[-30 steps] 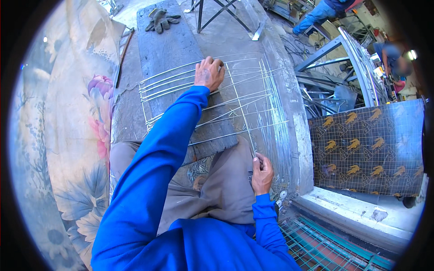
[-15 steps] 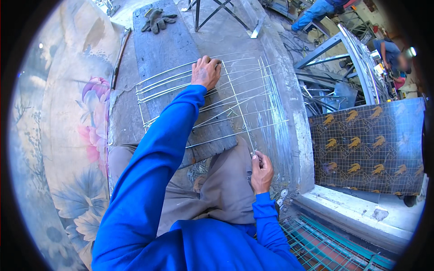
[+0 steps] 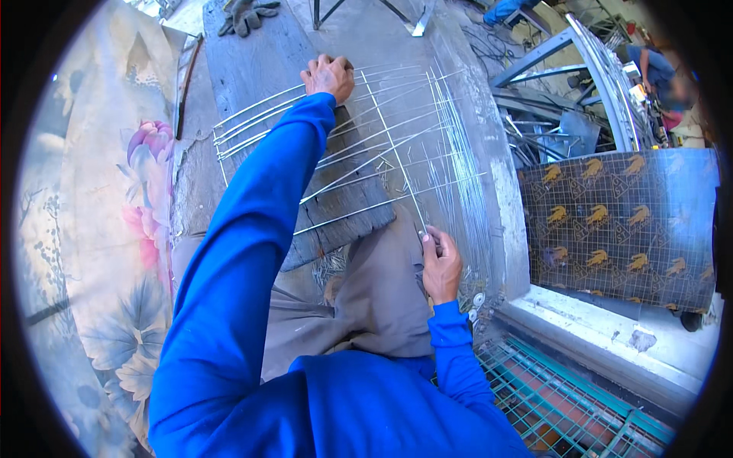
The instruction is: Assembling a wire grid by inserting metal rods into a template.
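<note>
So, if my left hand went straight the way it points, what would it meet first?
Your left hand would probably meet the dark metal stand first, though the hand's height is hard to judge.

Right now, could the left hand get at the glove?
Probably yes, perhaps with a forward lean: only bare plank shows between the left hand and the glove. The hand is at the wires, though, and would likely have to leave them.

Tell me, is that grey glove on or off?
Off: the grey work glove lies on the wooden plank; the left hand and right hand are bare.
</note>
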Motion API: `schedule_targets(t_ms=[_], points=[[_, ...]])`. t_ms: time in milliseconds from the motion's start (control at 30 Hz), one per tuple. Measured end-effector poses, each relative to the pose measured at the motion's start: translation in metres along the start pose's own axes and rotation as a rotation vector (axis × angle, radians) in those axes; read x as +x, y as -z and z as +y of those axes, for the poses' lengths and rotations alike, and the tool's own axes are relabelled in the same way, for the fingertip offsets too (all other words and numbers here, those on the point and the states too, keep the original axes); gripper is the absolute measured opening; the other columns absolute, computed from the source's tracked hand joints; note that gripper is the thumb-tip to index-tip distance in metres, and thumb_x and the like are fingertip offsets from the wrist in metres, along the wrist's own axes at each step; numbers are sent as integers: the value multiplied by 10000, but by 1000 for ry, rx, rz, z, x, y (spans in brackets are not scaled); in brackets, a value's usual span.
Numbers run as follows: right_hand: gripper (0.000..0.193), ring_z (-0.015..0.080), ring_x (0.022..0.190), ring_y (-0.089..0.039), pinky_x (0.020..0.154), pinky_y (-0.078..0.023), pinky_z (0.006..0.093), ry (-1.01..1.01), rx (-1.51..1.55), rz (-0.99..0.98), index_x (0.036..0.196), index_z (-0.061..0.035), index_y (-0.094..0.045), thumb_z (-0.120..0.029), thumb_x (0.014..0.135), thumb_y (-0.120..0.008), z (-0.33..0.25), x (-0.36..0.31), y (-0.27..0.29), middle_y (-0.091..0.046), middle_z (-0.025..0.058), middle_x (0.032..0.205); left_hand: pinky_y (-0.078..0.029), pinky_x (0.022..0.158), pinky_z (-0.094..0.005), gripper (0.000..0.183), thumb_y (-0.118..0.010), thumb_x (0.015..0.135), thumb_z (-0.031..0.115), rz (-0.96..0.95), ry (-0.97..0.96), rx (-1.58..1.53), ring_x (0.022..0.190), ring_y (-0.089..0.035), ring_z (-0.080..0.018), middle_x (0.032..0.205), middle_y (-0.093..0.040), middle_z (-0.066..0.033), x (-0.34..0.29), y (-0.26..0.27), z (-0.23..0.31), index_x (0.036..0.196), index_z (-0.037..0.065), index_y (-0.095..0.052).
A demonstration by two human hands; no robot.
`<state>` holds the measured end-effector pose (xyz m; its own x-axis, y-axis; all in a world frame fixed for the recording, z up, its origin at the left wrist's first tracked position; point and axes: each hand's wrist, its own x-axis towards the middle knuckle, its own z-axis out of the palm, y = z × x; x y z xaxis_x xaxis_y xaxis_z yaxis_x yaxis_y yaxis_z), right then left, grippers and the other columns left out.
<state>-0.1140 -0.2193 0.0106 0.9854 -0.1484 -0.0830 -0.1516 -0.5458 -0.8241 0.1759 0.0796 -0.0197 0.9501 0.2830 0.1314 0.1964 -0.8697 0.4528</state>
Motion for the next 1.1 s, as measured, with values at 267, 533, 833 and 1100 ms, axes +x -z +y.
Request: schedule_targets(t_ms=[267, 533, 833, 1100], points=[[249, 123, 826, -648, 761, -527, 289, 0, -12, -4, 1182, -13, -708, -167, 995, -649, -3, -1, 0, -719, 74, 1002, -312, 1094, -555, 276, -586, 945, 342, -49, -10, -44, 1294, -484, -358, 1300, -607, -132, -4, 3, -2, 1136, 233, -753], [272, 123, 824, -653, 767, -529, 298, -28, -5, -36, 1202, -22, -705, -190, 993, -657, 3, 0, -2, -726, 70, 994, -330, 1085, -563, 295, -586, 964, 429, -71, -63, 3, 1290, -507, -365, 1327, -605, -132, -11, 2, -6, 1156, 284, -758], [312, 143, 861, -675, 788, -543, 312, -104, 23, -89, 1235, -24, -685, -202, 979, -671, 4, 3, 1, -732, 100, 983, -350, 1080, -520, 341, -653, 936, 378, 86, -256, -99, 1260, -533, -332, 1292, -616, -132, -52, 17, -3, 1224, 202, -698], [353, 191, 854, -696, 779, -568, 343, -82, 54, -134, 1259, -33, -659, -191, 946, -696, 9, -5, 13, -737, 139, 1028, -391, 1008, -491, 207, -697, 915, 279, 27, -354, -223, 1176, -567, -293, 1176, -641, -91, -197, 52, 26, 1086, 163, -717]])
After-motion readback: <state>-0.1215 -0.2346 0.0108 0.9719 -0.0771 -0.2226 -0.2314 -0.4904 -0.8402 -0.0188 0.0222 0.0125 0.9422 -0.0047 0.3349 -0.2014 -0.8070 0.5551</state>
